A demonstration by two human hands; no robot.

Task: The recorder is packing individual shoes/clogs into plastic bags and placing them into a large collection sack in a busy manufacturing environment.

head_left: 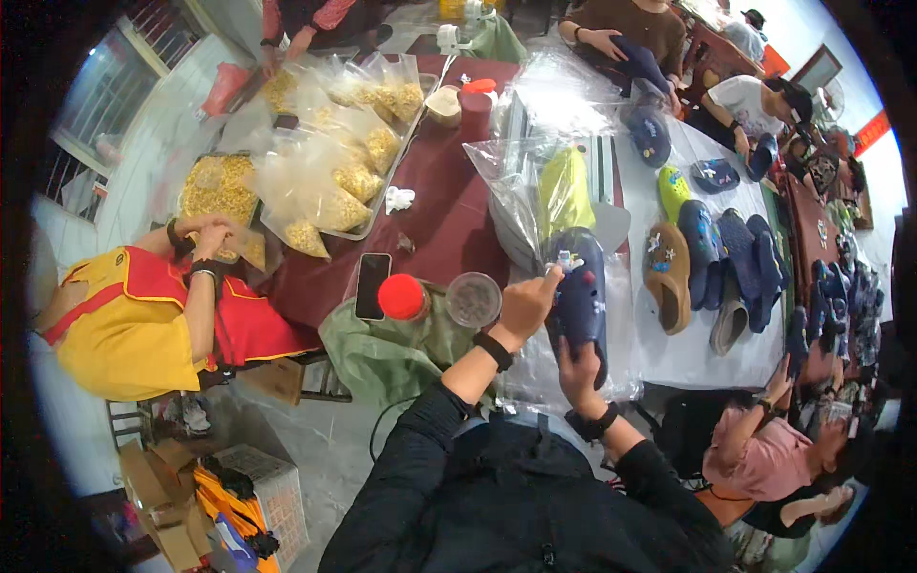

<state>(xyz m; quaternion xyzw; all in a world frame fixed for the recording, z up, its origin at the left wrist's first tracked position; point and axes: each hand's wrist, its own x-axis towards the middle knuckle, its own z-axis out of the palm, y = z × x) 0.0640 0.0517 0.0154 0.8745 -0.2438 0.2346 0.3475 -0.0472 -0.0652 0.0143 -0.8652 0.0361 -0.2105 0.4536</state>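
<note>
A navy clog [581, 310] with small charms on its upper sits in front of me, toe pointing away. My right hand [579, 374] grips its heel end, thumb on top. From the left side my left hand [528, 304] is closed against the clog's edge, its fingertips beside a white charm [565, 261]. Whether those fingertips also pinch the charm is too small to tell. Just beyond lies a lime-green clog [565, 186], with clear plastic bags [506, 186] around it.
To the left stand a red-lidded jar [402, 297], a clear round tub [473, 300] and a phone [373, 286]. Bags of yellow pieces [330, 191] fill a tray farther left. Tan clog [667, 277] and several navy ones lie right. Co-workers sit around the tables.
</note>
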